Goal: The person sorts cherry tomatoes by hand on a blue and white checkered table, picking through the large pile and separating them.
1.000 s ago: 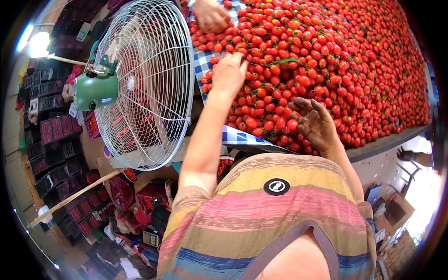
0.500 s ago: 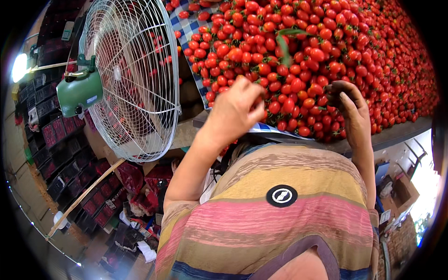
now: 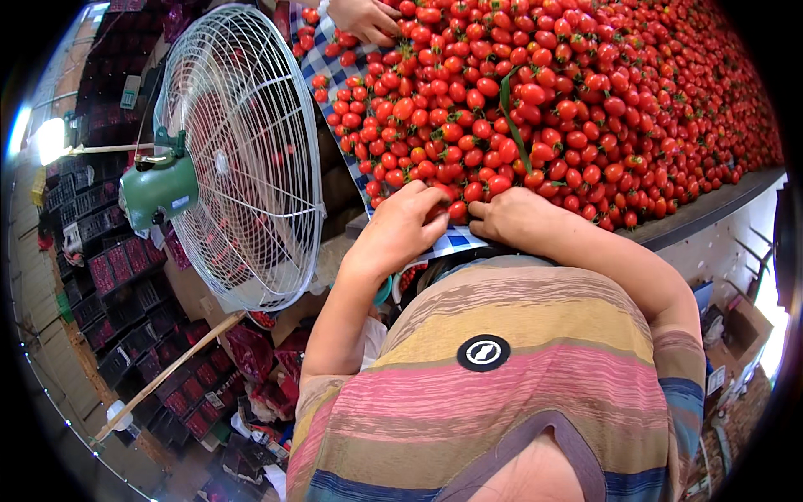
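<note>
At twelve o'clock from my left hand (image 3: 401,224) and right hand (image 3: 520,217), tomatoes (image 3: 548,96) lie heaped, one tomato (image 3: 457,210) between the hands, nearer the left at its three o'clock, both grips curled, whether pinching anything I can't tell.

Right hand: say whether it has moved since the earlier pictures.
Yes: judged against the checked cloth, the right hand has moved left, now close to the left hand.
</note>
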The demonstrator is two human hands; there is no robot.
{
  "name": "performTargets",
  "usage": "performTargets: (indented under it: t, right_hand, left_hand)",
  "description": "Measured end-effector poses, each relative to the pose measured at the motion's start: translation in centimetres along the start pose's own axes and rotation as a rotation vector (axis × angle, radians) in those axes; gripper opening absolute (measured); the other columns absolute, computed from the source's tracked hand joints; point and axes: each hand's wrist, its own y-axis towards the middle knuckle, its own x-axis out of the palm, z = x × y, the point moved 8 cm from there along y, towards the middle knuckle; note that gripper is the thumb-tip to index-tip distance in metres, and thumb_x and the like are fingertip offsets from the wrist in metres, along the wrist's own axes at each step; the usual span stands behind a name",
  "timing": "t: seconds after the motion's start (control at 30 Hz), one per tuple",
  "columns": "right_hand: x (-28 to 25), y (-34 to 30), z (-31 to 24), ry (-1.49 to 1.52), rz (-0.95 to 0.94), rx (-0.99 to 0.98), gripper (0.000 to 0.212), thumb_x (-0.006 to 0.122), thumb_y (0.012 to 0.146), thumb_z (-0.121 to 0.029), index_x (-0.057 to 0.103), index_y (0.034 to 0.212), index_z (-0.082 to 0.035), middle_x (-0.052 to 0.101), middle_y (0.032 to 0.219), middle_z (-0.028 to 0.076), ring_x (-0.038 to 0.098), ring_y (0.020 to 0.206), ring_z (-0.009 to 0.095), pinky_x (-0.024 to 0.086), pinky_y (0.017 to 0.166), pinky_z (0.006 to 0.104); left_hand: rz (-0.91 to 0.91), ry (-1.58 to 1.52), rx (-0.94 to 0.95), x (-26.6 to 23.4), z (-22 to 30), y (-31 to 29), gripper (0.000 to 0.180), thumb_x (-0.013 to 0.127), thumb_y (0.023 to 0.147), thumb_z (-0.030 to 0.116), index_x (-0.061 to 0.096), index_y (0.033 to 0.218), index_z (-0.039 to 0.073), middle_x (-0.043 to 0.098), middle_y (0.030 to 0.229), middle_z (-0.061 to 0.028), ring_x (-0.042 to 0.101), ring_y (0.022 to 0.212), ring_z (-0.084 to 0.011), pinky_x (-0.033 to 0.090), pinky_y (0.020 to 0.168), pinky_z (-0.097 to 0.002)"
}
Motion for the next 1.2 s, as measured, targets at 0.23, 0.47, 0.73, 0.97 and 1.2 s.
performTargets:
  t: [0.23,0.47,0.73,0.97,1.2]
  right_hand:
    - [1.2,-4.2,4.8,1.985,0.410,0.552,0.038,0.056,0.103,-0.037,0.059,0.133,-0.013,0.067,0.119,0.005,0.067,0.105,0.019,0.057,0.080,0.0368]
    - [-0.6,-8.5,9.0,2.279,0.884,0.556,0.037,0.059,0.101,-0.035,0.062,0.124,-0.007,0.062,0.103,0.007,0.050,0.067,0.010,0.033,0.043,0.0177]
    - [-0.3,-12.5,11.3,1.862,1.001,0.728,0.027,0.056,0.102,-0.021,0.060,0.123,-0.005,0.063,0.097,0.004,0.051,0.060,0.007,0.037,0.045,0.0194]
    - [0.8,-11.9,11.3,1.543,0.858,0.812,0.021,0.059,0.102,-0.018,0.064,0.119,-0.008,0.066,0.093,0.001,0.052,0.061,0.003,0.037,0.045,0.0180]
    - [0.9,-11.6,11.3,1.498,0.860,0.809,0.021,0.058,0.103,-0.019,0.064,0.119,-0.008,0.067,0.094,0.001,0.051,0.059,0.003,0.035,0.043,0.0183]
  left_hand:
    - [0.199,-0.262,0.239,-1.6,5.1,0.9,0.034,0.077,0.085,0.012,0.067,0.116,0.002,0.066,0.113,-0.0160,0.064,0.107,-0.0305,0.051,0.092,-0.0373]
    - [0.282,0.534,0.027,-1.4,-5.2,7.8,0.053,0.070,0.091,0.031,0.056,0.140,0.018,0.047,0.147,-0.0179,0.043,0.138,-0.0404,0.039,0.108,-0.0582]
    - [0.274,0.378,0.105,-3.7,-2.5,6.9,0.035,0.080,0.080,0.021,0.069,0.111,0.007,0.062,0.117,-0.0137,0.058,0.113,-0.0356,0.053,0.091,-0.0442]
    - [0.183,0.560,-0.257,-3.5,-6.4,-0.4,0.036,0.078,0.080,0.025,0.070,0.112,0.011,0.060,0.121,-0.0115,0.059,0.112,-0.0320,0.054,0.087,-0.0459]
    - [-0.132,-0.042,0.361,7.4,4.9,2.8,0.015,0.071,0.084,0.025,0.074,0.090,0.012,0.067,0.094,-0.0048,0.058,0.105,-0.0278,0.049,0.089,-0.0459]
